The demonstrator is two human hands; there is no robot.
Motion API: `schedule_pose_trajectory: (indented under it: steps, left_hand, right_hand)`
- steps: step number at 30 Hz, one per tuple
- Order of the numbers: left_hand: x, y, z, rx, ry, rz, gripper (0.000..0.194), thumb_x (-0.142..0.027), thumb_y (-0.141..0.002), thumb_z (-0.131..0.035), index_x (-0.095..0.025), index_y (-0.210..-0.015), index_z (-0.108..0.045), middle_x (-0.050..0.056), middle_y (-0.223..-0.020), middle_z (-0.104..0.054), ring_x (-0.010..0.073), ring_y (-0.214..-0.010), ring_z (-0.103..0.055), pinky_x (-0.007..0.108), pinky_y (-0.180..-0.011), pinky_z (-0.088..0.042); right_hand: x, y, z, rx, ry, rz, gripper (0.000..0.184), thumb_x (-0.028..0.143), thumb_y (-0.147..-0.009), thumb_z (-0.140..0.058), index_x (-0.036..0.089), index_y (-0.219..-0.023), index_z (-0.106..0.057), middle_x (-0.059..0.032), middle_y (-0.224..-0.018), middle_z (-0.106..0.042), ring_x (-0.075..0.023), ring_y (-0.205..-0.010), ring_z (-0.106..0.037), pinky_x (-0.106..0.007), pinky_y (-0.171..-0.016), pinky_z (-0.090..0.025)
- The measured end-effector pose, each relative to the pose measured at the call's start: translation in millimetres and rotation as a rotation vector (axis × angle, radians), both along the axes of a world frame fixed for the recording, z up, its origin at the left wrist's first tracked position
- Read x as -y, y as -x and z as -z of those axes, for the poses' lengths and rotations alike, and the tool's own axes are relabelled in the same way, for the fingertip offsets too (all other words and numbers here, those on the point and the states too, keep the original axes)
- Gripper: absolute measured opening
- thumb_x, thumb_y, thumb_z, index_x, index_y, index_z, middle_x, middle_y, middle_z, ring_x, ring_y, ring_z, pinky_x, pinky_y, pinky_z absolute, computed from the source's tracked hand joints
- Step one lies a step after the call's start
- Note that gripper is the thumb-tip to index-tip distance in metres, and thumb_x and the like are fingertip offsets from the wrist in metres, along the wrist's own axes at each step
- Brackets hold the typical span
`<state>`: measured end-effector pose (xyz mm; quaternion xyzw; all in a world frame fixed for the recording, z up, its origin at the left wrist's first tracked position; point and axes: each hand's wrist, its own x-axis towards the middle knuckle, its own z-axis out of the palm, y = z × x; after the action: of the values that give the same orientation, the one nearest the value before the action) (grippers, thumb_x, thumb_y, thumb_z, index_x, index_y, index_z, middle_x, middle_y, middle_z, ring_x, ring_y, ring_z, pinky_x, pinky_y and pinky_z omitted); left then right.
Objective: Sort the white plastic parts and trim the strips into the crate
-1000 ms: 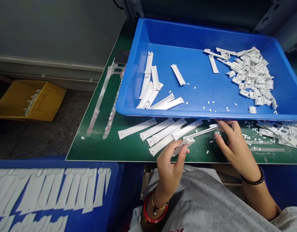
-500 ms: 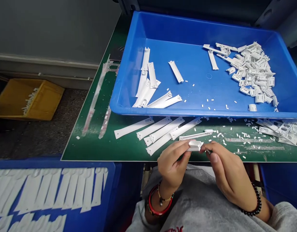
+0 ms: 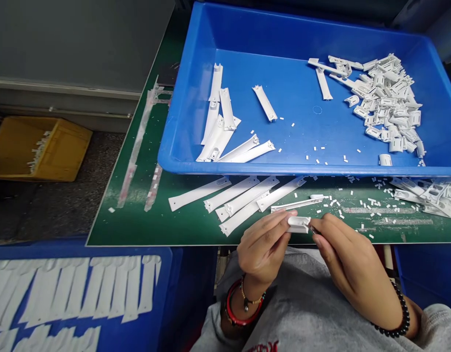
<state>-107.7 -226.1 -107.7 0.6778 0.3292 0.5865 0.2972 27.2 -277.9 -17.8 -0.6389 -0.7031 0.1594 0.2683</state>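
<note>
My left hand grips a white plastic part just over the table's front edge; much of the part is hidden by the fingers. Pinched in my right hand is a small dark metal blade-like tool, most of it covered by fingers. Its tip meets the right end of the white part. Just beyond my left hand, several long white plastic strips lie side by side on the green table. A narrow white strip rests right behind the held part.
A large blue tray on the table holds long strips at left and a heap of small white pieces at right. White scraps litter the table. A lower blue bin holds rows of strips; a yellow bin stands on the floor.
The held white part has turned slightly, and its right end stays at the tool's tip. My right hand has shifted a little. The camera view has moved slightly.
</note>
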Motion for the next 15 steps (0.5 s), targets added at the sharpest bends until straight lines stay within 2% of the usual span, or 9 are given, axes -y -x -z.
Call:
schedule_pose_trajectory:
  steps: [5, 10, 12, 15]
  left_hand:
    - [0, 2, 1.1, 0.026, -0.008, 0.006, 0.039, 0.003, -0.082, -0.067, -0.021, -0.113, -0.072, 0.003, -0.105, -0.078, 0.0193, -0.092, -0.075, 0.033, -0.082, -0.066]
    - [2, 4, -0.1, 0.060, 0.039, 0.019, 0.046, 0.009, -0.080, -0.064, -0.021, -0.114, -0.071, 0.001, -0.104, -0.078, 0.0176, -0.092, -0.075, 0.031, -0.081, -0.065]
    - [2, 4, -0.4, 0.054, 0.032, 0.009, 0.044, 0.008, -0.080, -0.065, -0.021, -0.112, -0.072, 0.001, -0.103, -0.078, 0.0177, -0.091, -0.075, 0.030, -0.081, -0.065]
    - [1, 3, -0.3, 0.047, 0.019, -0.004, 0.038, 0.005, -0.082, -0.067, -0.021, -0.109, -0.072, 0.001, -0.101, -0.078, 0.0177, -0.089, -0.076, 0.030, -0.080, -0.066]
  right_hand:
    - [0, 3, 6.6, 0.027, -0.076, 0.052, 0.017, 0.019, -0.103, -0.045, 0.017, -0.104, -0.062, -0.0039, -0.082, -0.060, -0.0137, -0.071, -0.059, -0.022, -0.064, -0.046]
    - [-4, -5, 12.1, 0.089, -0.149, 0.191, 0.017, 0.019, -0.101, -0.048, 0.018, -0.109, -0.063, -0.0054, -0.086, -0.065, -0.0168, -0.076, -0.063, -0.026, -0.069, -0.047]
    - [-4, -5, 7.7, 0.022, -0.127, 0.164, 0.019, 0.018, -0.102, -0.043, 0.018, -0.106, -0.062, -0.0042, -0.083, -0.065, -0.0156, -0.074, -0.064, -0.024, -0.067, -0.047]
    - [-3, 0, -2.0, -0.092, -0.054, 0.055, 0.026, 0.015, -0.103, -0.034, 0.018, -0.090, -0.056, 0.0006, -0.070, -0.059, -0.0106, -0.060, -0.059, -0.020, -0.058, -0.042]
